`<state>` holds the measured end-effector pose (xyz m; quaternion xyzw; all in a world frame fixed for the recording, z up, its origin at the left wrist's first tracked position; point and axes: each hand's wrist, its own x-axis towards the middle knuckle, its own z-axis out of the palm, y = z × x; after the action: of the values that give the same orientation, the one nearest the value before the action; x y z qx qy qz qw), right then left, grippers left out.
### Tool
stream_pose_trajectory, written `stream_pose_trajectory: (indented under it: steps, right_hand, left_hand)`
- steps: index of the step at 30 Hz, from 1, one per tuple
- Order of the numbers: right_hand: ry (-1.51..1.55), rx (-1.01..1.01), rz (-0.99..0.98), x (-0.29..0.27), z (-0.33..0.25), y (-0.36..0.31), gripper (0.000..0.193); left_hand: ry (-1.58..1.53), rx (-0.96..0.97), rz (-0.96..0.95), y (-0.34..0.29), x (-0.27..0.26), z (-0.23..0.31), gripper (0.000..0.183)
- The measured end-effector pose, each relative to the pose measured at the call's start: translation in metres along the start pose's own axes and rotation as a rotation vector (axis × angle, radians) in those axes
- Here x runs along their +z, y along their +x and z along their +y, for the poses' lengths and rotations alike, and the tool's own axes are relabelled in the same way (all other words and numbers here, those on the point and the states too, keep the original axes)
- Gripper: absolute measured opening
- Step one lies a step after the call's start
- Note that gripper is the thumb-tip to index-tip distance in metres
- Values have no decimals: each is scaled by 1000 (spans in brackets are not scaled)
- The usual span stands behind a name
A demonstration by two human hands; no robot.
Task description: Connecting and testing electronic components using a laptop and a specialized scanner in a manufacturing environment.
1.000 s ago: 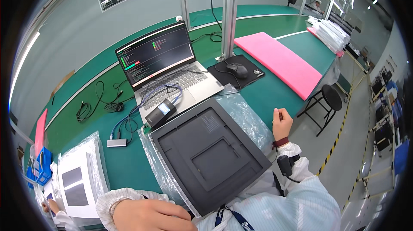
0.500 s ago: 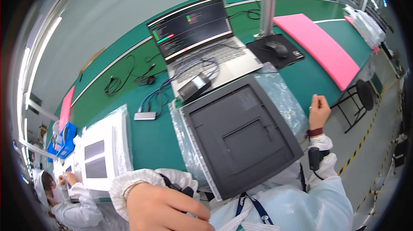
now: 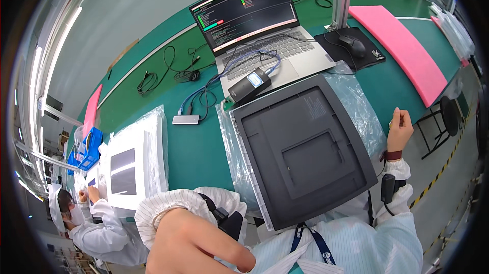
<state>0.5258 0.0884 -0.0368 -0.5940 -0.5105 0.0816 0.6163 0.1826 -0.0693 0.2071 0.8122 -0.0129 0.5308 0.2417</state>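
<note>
My left hand is raised large and close at the lower edge; its fingers run out of the picture, so their grip is hidden. My right hand rests by the table's right edge with its fingers curled in, and nothing shows in it. Between my arms a dark grey plastic panel with a raised rim and a recessed rectangle lies on clear plastic wrap. The right hand is beside that wrap, apart from the panel. A small black device with a lit screen sits at the panel's far left corner, against the laptop.
Left of the panel are a small grey hub, coiled black cables and a wrapped white panel. A mouse and pink foam lie at right. A co-worker sits at far left beside blue bins.
The view has shifted, so the table things appear farther right. My left hand has turned and dropped, with less of its fingers showing. My right hand stays curled by the table edge.
</note>
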Motion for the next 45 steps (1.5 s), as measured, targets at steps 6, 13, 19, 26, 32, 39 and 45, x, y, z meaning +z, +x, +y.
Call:
stream_pose_trajectory:
  steps: [6,13,19,26,32,39,45]
  right_hand:
    - [28,29,3,0,-3,-1,26]
    - [18,36,5,3,-4,-3,25]
    - [24,31,17,-2,-4,1,26]
    - [19,12,14,2,2,0,25]
    - [-20,-46,35,-4,6,1,27]
    - [16,8,2,-2,3,0,27]
    - [-17,-9,16,-2,5,0,28]
  left_hand:
    - [43,38,44,-1,2,-3,16]
    - [26,37,-39,-3,-7,-4,17]
    - [11,31,-44,1,-2,-7,16]
    - [-63,32,-138,6,-16,-8,17]
    - [-116,42,-176,6,-11,-1,13]
    - [-116,-131,-158,0,-12,8,10]
    - [-91,-124,-172,2,-14,12,8]
